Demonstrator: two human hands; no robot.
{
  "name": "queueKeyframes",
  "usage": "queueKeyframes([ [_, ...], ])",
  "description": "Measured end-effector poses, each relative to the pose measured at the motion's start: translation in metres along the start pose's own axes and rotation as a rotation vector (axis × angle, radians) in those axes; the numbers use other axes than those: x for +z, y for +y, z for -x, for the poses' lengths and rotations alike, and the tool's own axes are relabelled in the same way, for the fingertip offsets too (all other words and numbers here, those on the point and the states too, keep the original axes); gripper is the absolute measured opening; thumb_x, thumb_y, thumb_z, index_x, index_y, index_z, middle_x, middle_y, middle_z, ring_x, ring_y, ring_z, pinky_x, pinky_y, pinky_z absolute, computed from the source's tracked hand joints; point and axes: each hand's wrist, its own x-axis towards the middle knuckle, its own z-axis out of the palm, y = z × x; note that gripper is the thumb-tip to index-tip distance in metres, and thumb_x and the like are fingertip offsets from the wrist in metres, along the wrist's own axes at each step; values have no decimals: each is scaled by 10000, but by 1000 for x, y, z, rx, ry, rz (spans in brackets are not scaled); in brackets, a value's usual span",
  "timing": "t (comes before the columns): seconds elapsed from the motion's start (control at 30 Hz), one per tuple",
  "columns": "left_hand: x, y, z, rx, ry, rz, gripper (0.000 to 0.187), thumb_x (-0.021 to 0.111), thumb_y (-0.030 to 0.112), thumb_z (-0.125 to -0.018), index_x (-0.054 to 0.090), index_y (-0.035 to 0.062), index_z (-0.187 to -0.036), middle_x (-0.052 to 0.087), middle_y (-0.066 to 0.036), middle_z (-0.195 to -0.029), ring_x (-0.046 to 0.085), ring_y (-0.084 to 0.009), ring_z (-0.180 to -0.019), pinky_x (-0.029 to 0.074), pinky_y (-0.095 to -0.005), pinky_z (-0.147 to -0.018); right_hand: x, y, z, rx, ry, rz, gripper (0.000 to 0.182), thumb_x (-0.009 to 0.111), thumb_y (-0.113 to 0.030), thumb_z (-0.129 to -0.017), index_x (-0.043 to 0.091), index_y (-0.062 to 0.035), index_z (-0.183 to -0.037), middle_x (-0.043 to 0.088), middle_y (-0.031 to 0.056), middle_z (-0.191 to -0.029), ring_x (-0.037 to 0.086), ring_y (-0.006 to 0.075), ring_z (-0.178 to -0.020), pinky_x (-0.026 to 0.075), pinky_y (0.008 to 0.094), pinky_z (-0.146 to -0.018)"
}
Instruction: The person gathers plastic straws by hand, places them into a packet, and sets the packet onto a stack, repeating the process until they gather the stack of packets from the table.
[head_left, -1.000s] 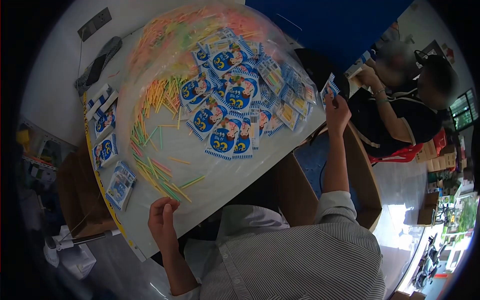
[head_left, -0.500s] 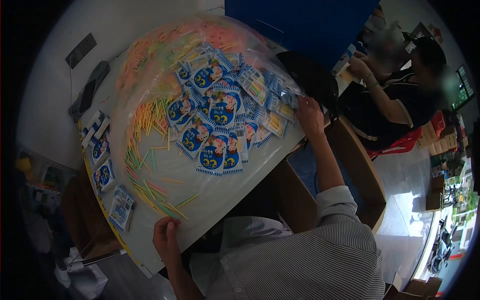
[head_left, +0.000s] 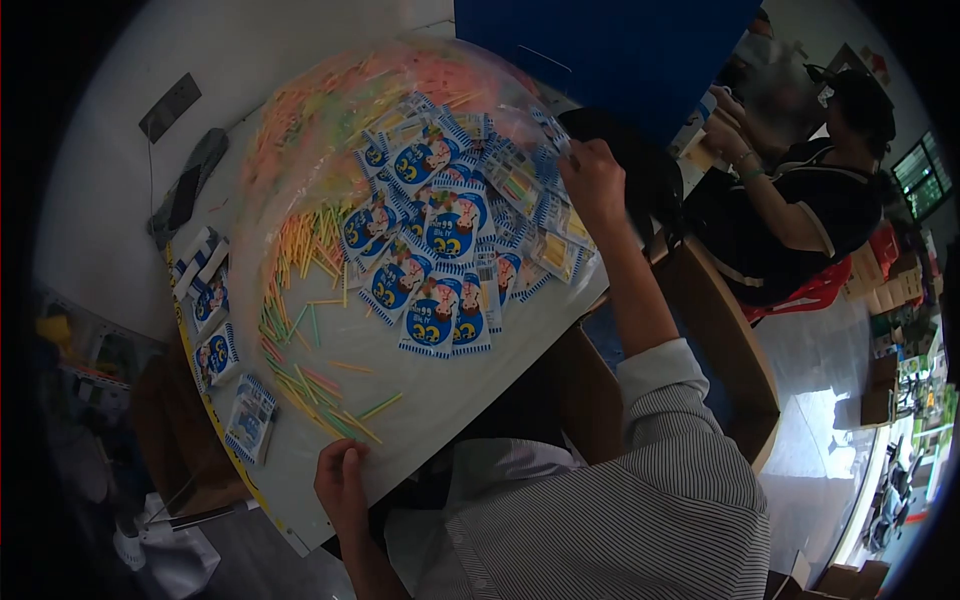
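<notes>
Reaching over the far right side of the packet pile is noted for the right hand [head_left: 596, 185]; its fingers are bent down at a blue-and-white packet [head_left: 550, 132], but whether that packet is gripped cannot be told. The left hand [head_left: 342, 485] is held low at the near edge of the surface [head_left: 430, 385], fingers loosely curled, thumb alongside; whether anything is pinched cannot be determined.

Just ahead of the left hand, loose coloured sticks [head_left: 325, 395] are strewn — yellow, green and pink — with the nearest ends lying by its fingertips. Farther ahead, more yellow and orange sticks [head_left: 308, 245] are heaped.

Between the two hands, and farther out than the left, the pile of printed packets [head_left: 450, 225] is spread, overlapping, several with yellow sticks seen through clear panels. Behind it, pink and orange sticks [head_left: 300, 110] are covered by clear plastic.

To the left of the left hand, a single packet [head_left: 250, 418] is laid near the surface's edge. Below the right hand, beside the forearm, a cardboard box [head_left: 742, 375] is placed; to the right, a person in dark clothing [head_left: 800, 225] is seen.
</notes>
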Motion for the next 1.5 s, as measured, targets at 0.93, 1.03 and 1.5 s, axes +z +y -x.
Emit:
queueKeyframes([
  [0.93,-6,-14,-25,298,119,-259,120,571,60,-759,556,11,-868,575,-113,-791,581,-217,-678,461,-280,-626,86,-251,64,-809,-589,-551,175,528,-49,-754,564,-37,-924,566,128,-939,539,298,-873,455,348,-717],
  [1.03,-5,-15,-24,325,204,-204,115,563,55,-765,552,7,-869,574,-110,-789,579,-196,-674,458,-265,-622,73,-284,76,-831,-819,-604,177,529,-61,-751,566,-37,-922,560,120,-952,526,290,-901,452,346,-724],
  [1.5,-22,-19,-22,271,341,-123,90,539,49,-776,548,-2,-849,549,-81,-745,547,-155,-605,435,-242,-555,39,-252,114,-676,-1026,-965,175,522,-36,-765,553,-17,-936,562,114,-927,555,236,-854,450,285,-726],
])
